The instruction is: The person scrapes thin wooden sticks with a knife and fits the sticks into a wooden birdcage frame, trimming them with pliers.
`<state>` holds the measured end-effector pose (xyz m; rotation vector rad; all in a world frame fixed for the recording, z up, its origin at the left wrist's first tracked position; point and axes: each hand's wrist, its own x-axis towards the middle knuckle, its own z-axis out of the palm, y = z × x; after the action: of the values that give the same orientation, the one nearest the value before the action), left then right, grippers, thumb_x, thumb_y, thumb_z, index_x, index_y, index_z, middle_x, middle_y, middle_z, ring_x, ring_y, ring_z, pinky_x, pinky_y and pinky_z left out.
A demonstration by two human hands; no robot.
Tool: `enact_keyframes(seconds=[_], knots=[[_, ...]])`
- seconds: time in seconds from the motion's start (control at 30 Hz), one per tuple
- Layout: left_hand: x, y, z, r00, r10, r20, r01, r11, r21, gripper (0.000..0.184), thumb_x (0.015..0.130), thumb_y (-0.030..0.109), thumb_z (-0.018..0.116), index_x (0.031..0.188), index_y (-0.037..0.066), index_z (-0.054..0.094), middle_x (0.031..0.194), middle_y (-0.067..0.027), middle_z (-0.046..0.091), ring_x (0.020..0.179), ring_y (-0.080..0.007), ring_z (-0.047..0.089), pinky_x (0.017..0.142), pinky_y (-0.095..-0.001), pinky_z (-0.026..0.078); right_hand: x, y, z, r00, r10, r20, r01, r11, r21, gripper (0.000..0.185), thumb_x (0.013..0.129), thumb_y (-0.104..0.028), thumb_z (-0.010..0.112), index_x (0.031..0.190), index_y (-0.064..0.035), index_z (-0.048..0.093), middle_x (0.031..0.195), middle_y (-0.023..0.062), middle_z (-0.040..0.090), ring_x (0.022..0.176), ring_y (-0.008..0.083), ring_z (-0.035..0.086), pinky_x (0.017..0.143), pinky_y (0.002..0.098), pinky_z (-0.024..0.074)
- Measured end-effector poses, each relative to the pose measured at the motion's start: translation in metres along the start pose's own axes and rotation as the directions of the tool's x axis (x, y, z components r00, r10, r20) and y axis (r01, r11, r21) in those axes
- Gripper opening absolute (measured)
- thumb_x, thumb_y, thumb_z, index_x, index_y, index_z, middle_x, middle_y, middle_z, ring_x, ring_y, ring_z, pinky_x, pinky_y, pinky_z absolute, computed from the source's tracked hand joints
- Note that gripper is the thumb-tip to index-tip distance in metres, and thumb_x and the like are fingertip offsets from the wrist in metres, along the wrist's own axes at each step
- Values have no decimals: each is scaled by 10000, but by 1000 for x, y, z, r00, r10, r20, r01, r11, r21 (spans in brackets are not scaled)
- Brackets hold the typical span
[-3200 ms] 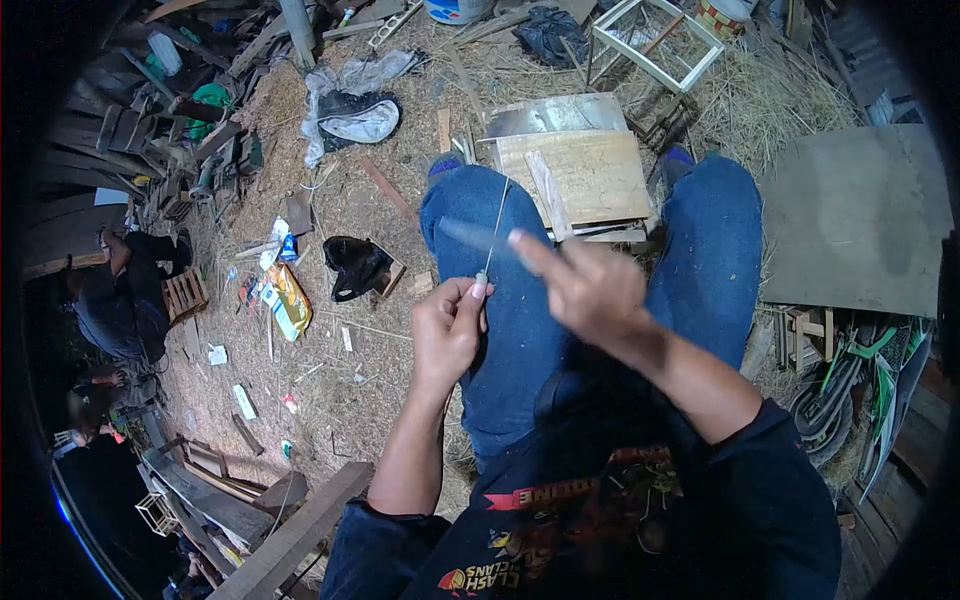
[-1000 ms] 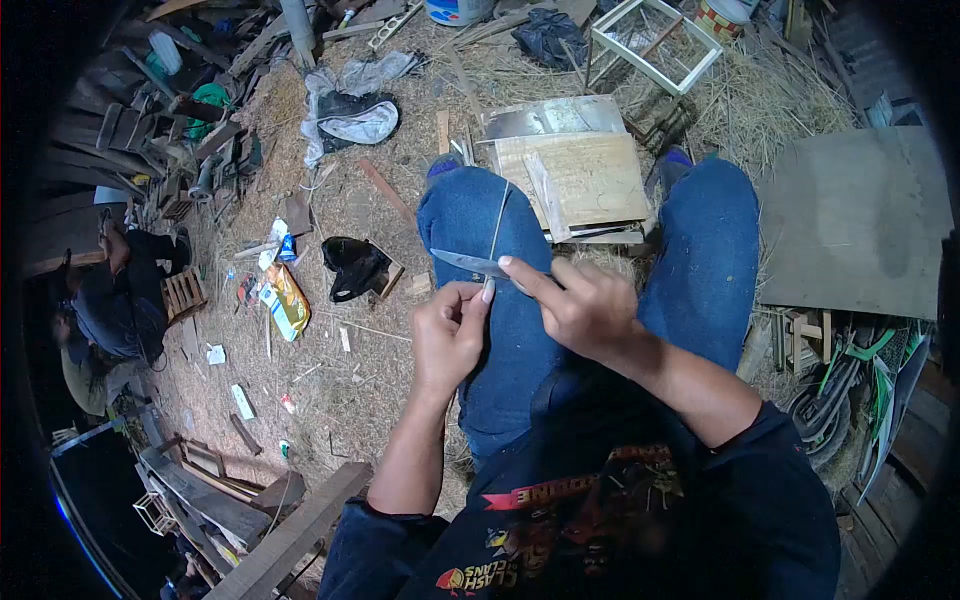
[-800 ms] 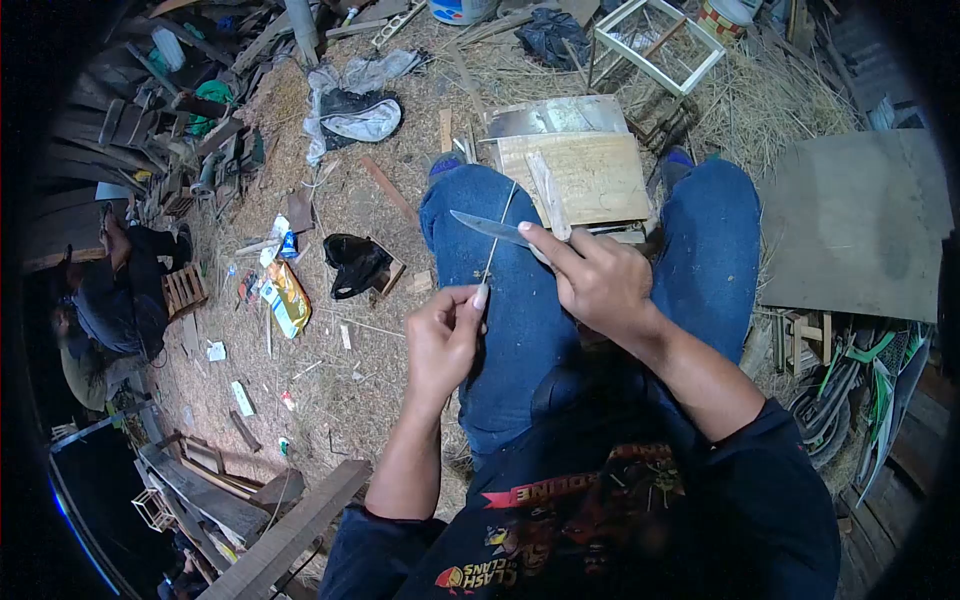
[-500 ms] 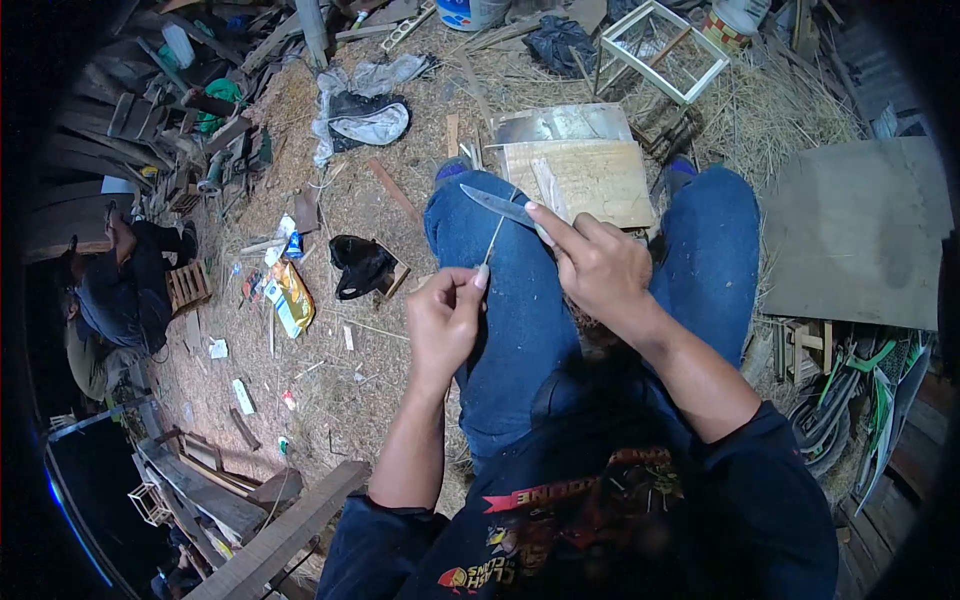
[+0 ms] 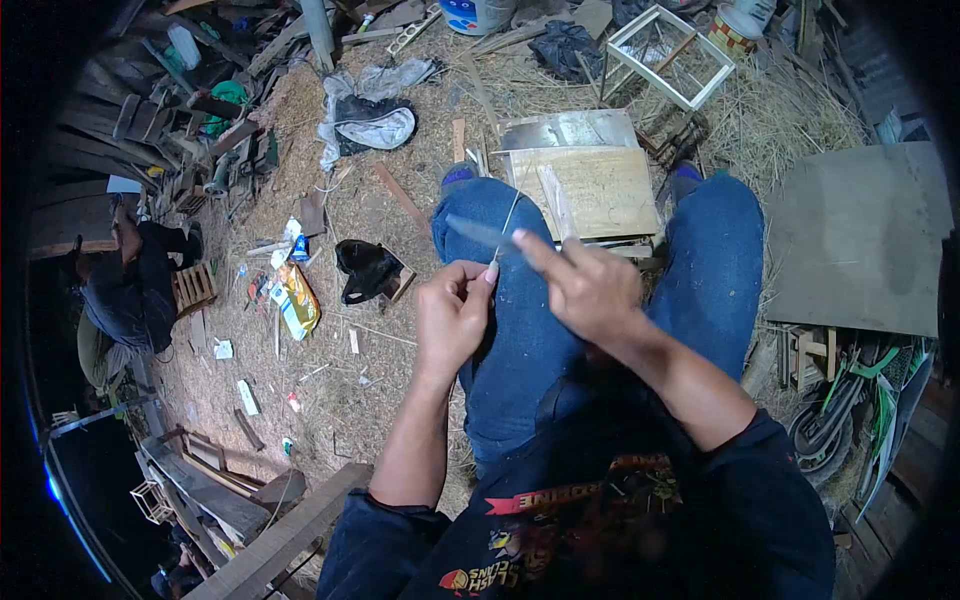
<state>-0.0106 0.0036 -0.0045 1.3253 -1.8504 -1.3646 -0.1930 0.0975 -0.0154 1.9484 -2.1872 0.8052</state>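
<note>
- Across most of the view, lit ground (image 5: 325, 400) scattered with straw and shavings; the edges fall to black.
- Stretching forward from the wearer, two bent legs (image 5: 520, 360) in blue jeans, knees apart.
- On the far right, a large flat grey panel (image 5: 860, 240).
- Toward the far left, another person (image 5: 125, 300) in dark clothing sits well apart from the wearer.
- Between the wearer's feet, a pale wooden board (image 5: 595, 190); beyond it, an open white frame (image 5: 648, 75), tilted.
- The right hand (image 5: 595, 290) is closed around a knife (image 5: 475, 231), index finger extended toward the blade.
- The left hand (image 5: 452, 320), above the left thigh, pinches the near end of a thin strip (image 5: 514, 208) between thumb and finger.
- Left of that hand, on the ground, a black bag (image 5: 365, 268) and a yellow packet (image 5: 297, 300).
- The knife is motion-blurred. Half a second ago it crossed the strip farther out; now it crosses near the left fingertips, suggesting a stroke in progress. Whether they touch is unclear.
- Smallest, the strip slants outward over the left knee.
</note>
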Motion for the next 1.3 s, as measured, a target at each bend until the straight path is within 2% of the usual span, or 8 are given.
enact_keyframes(seconds=[0.1,0.27,0.37,0.47,0.53,0.87,0.97,1.3], knots=[[-4,3,-2,1000,-17,16,16,1000,21,177,992,116,722,915,-43,715,727,17,639,642,-45,532,565,-228,403,6,7,4,993,108,-43,-105,991,78,493,872,-150,726,1335,-319,719,690,37,563,521,230,591,470,398,490],[-2,-1,1,998,54,12,-54,998,-22,188,1003,132,714,922,-38,713,704,17,632,600,-39,520,531,-223,382,1,7,-4,999,35,32,-36,999,16,513,895,-152,695,1373,-338,684,690,48,566,533,247,604,471,407,495],[0,9,-2,996,-70,56,72,997,-40,188,994,137,705,925,-35,736,671,-13,649,605,-55,551,542,-256,414,1,8,2,996,71,46,-72,997,26,593,818,-133,707,1380,-321,669,778,31,638,567,219,648,463,374,529],[2,6,-3,994,-77,83,84,993,-88,188,1016,163,706,962,-16,719,673,27,616,522,-24,468,473,-216,317,-1,7,-1,1000,10,27,-11,999,36,572,843,-138,701,1388,-309,666,785,32,646,576,220,658,461,378,532],[1,9,-5,987,-124,105,135,986,-95,207,1015,160,696,947,-32,731,679,7,637,611,-49,550,544,-241,405,1,6,1,994,79,72,-81,996,28,550,864,-156,697,1393,-303,666,780,32,641,583,218,663,462,374,535],[0,7,-3,992,-80,100,91,989,-115,200,1022,149,684,966,-38,729,712,-3,648,630,-54,560,563,-241,417,-5,-5,-1,999,49,6,-49,991,128,474,881,-141,712,1325,-306,728,688,38,556,517,233,594,458,402,471],[-1,1,-1,995,-20,99,34,989,-143,194,1028,177,693,1000,-13,721,701,14,634,538,-22,479,483,-207,326,-9,-6,-5,997,-14,80,4,993,120,486,883,-195,700,1356,-309,698,777,35,627,591,226,664,481,392,529],[-15,3,-19,968,-219,125,229,971,-68,235,1008,196,720,976,-36,745,687,-16,667,558,-45,541,501,-236,389,4,6,0,997,52,52,-57,995,87,496,899,-202,706,1381,-316,675,774,41,630,601,241,673,495,390,536]])
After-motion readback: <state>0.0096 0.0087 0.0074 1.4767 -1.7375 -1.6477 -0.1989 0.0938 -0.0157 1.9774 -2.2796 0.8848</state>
